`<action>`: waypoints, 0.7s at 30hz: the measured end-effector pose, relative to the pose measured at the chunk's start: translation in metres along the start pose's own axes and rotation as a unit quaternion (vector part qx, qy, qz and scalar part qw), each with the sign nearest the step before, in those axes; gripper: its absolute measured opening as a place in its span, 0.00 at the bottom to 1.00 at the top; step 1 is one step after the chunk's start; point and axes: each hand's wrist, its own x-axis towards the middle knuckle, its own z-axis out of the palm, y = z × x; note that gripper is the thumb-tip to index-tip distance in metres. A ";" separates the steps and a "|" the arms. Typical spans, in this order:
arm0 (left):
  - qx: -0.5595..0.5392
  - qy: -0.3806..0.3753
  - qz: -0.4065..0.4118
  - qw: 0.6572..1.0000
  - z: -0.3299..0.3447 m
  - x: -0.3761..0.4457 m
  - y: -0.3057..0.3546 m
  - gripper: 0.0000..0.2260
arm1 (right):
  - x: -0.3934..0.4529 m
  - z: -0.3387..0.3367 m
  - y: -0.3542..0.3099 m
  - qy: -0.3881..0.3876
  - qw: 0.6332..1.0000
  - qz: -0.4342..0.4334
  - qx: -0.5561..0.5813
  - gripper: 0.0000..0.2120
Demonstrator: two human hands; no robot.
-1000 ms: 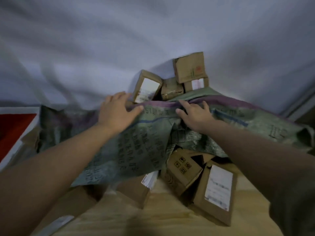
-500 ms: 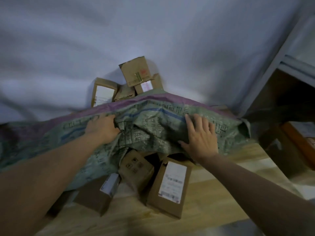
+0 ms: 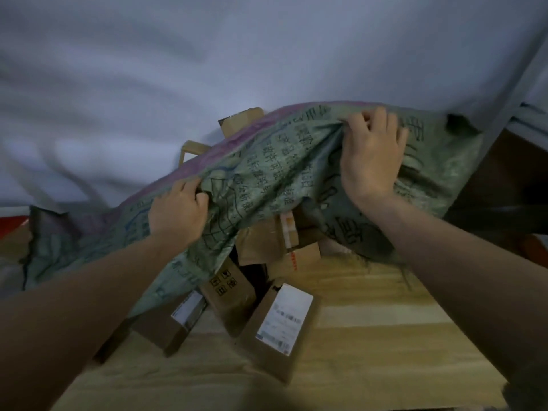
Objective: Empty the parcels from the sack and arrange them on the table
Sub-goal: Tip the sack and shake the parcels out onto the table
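Bunching the green sack (image 3: 267, 173) in both fists, the left hand (image 3: 178, 213) and right hand (image 3: 370, 155) each grip its cloth above the surface (image 3: 370, 336). Brown parcels (image 3: 278, 324) lie spilled beneath it near the surface's middle.

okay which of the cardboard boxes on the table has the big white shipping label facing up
The box nearest the camera, lying in front of the sack. Its neighbour shows black handling symbols instead; the left one's label sits on its end.

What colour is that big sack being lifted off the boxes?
The sack is dull green with dark printed characters and a purple band along its upper edge, seen in the head view.
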 end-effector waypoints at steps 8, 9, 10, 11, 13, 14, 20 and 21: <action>0.033 -0.224 -0.033 0.973 0.038 0.000 -0.017 0.22 | -0.069 0.046 0.054 -0.510 0.853 0.056 -0.096 0.37; 0.028 -0.226 -0.026 0.973 0.039 0.002 -0.018 0.22 | -0.078 0.046 0.050 -0.486 0.869 0.067 -0.070 0.38; 0.022 -0.225 -0.021 0.974 0.041 0.003 -0.020 0.22 | -0.087 0.044 0.045 -0.446 0.890 0.085 -0.039 0.38; 0.018 -0.225 -0.019 0.974 0.042 0.004 -0.021 0.22 | -0.094 0.039 0.038 -0.392 0.913 0.109 -0.010 0.35; 0.010 -0.225 -0.020 0.974 0.045 0.007 -0.021 0.21 | -0.111 0.030 0.028 -0.281 0.943 0.173 0.041 0.29; 0.010 -0.222 -0.021 0.975 0.046 0.009 -0.021 0.20 | -0.120 0.026 0.023 -0.242 0.943 0.219 0.059 0.25; -0.004 -0.049 -0.035 0.998 0.045 0.007 -0.004 0.19 | -0.166 0.035 0.015 -0.135 0.612 0.757 0.187 0.48; 0.003 -0.011 -0.031 0.999 0.041 0.003 0.004 0.20 | -0.170 0.038 0.018 -0.124 0.526 0.807 0.240 0.54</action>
